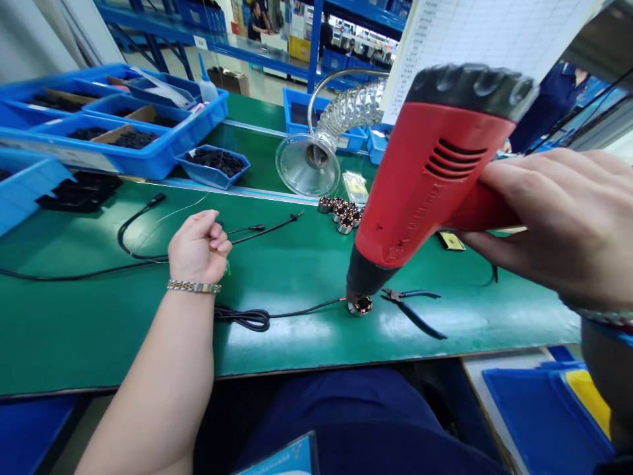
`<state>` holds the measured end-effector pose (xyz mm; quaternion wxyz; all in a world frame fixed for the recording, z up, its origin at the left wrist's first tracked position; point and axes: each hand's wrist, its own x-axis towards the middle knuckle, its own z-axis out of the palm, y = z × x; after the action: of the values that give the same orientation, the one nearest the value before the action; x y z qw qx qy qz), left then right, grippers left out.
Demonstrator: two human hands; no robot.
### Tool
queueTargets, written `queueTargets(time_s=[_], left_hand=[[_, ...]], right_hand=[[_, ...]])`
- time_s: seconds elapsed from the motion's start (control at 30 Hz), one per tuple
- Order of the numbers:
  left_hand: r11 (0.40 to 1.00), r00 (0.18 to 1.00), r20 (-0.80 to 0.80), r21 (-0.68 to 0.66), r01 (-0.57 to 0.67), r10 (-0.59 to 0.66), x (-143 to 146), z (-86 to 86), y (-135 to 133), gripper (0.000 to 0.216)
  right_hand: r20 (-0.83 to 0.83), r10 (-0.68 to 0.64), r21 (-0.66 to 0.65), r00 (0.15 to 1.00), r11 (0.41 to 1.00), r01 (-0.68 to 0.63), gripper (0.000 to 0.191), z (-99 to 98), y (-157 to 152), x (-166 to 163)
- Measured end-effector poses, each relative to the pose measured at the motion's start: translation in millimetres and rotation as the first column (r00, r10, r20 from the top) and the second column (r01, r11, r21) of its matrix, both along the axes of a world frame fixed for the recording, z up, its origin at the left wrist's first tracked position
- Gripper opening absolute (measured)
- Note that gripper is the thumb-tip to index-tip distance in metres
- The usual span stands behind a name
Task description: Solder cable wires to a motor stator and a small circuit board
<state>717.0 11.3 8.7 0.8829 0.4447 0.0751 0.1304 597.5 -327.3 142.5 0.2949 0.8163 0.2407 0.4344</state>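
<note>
My right hand (558,224) grips the handle of a red heat gun (425,171), nozzle pointing down at a small copper-wound coil (361,305) on the green table mat (297,264). A black cable (291,311) runs left from that coil. My left hand (200,247) rests on the mat in a loose fist over black wires; whether it pinches anything I cannot make out. It wears a metal watch band.
Blue-handled pliers (413,310) lie right of the coil. Several more coils (341,212) sit below a fume-extractor funnel (307,165) on a flexible hose. Blue bins (119,132) of black parts line the back left. Blue crates (544,409) stand lower right.
</note>
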Motion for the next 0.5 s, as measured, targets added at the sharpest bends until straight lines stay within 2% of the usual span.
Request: queueTargets(time_s=[0.1, 0.2, 0.27, 0.33, 0.37, 0.4, 0.43, 0.47, 0.5], left_hand=[[1.000, 1.000, -0.006, 0.004, 0.002, -0.002, -1, -0.2, 0, 0.018], [1.000, 1.000, -0.011, 0.011, 0.005, -0.004, -2, 0.1, 0, 0.018], [1.000, 1.000, -0.006, 0.012, 0.013, -0.013, -3, 1.2, -1, 0.018], [1.000, 1.000, 0.003, 0.018, 0.024, -0.025, -4, 3.0, -1, 0.018], [0.999, 1.000, 0.008, 0.026, 0.029, -0.029, -5, 4.1, -2, 0.018], [0.999, 0.999, 0.009, 0.036, 0.031, -0.031, -5, 5.2, -3, 0.018], [0.998, 0.999, 0.007, 0.049, 0.032, -0.032, -5, 6.1, -4, 0.018], [0.998, 0.999, 0.004, 0.061, 0.035, -0.035, -5, 6.9, -5, 0.017], [0.997, 0.999, 0.001, 0.072, 0.036, -0.036, -5, 7.2, -7, 0.016]], right_hand=[[0.012, -0.008, 0.036, 1.000, 0.999, 0.007, 0.043, -0.4, -1, -1], [-0.064, -0.046, 0.069, 0.997, 0.996, 0.050, 0.044, 0.1, -9, -1], [-0.057, -0.102, 0.096, 0.993, 0.990, 0.107, 0.050, 0.6, -22, 0], [-0.030, -0.209, 0.190, 0.978, 0.959, 0.211, 0.059, 0.3, -45, 1], [-0.028, -0.269, 0.276, 0.963, 0.924, 0.267, 0.061, -0.2, -60, 2], [-0.041, -0.329, 0.389, 0.944, 0.864, 0.318, 0.059, -1.2, -78, 3], [-0.059, -0.377, 0.521, 0.924, 0.778, 0.351, 0.055, -2.5, -99, 5], [-0.076, -0.408, 0.670, 0.910, 0.654, 0.350, 0.047, -4.4, -121, 6], [-0.094, -0.430, 0.807, 0.898, 0.495, 0.321, 0.040, -7.0, -145, 8]])
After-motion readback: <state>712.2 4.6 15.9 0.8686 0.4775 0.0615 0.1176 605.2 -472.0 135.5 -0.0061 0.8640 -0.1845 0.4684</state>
